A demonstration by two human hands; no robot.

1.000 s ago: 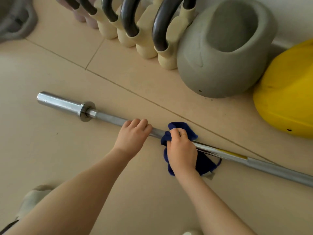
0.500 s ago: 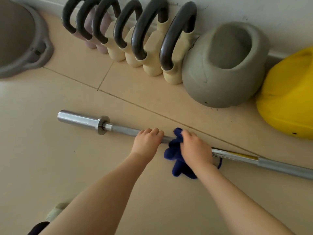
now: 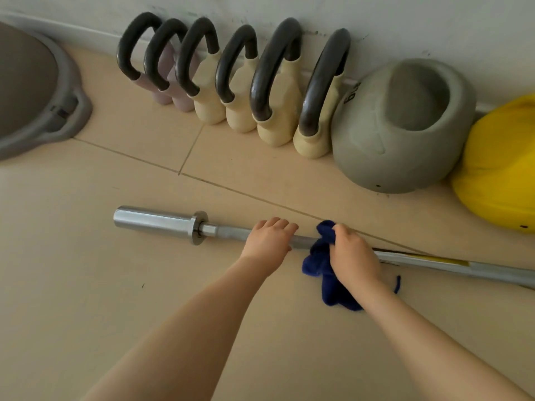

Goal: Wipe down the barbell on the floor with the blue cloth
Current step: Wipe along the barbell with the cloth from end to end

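A beige tiled floor point(image 3: 86, 285) fills most of the view, its grout lines running at a slant, and it meets a scuffed white wall point(image 3: 405, 21) along the top edge. At the left edge lies part of a large grey disc-shaped object point(image 3: 43, 111) with a moulded handle. Against the wall on the right sit a big grey kettlebell point(image 3: 402, 140) and, beside it, a yellow kettlebell point(image 3: 500, 169) cut off by the frame. To the left of the grey one stands a row of smaller kettlebells point(image 3: 231, 91) with dark handles, four cream-bodied and two pale pink, packed close together.

The barbell point(image 3: 162, 221) lies on the floor across the middle of the view, its chrome sleeve and collar at the left and its shaft running off to the right edge, where a yellow strip shows along it. The blue cloth point(image 3: 321, 256) is bunched over the shaft near its visible middle and spills down onto the floor.

The left hand point(image 3: 269, 241) rests on the shaft just left of the cloth, fingers curled over the bar. The right hand point(image 3: 353, 256) grips the cloth against the bar, fingers closed round the bunched fabric.
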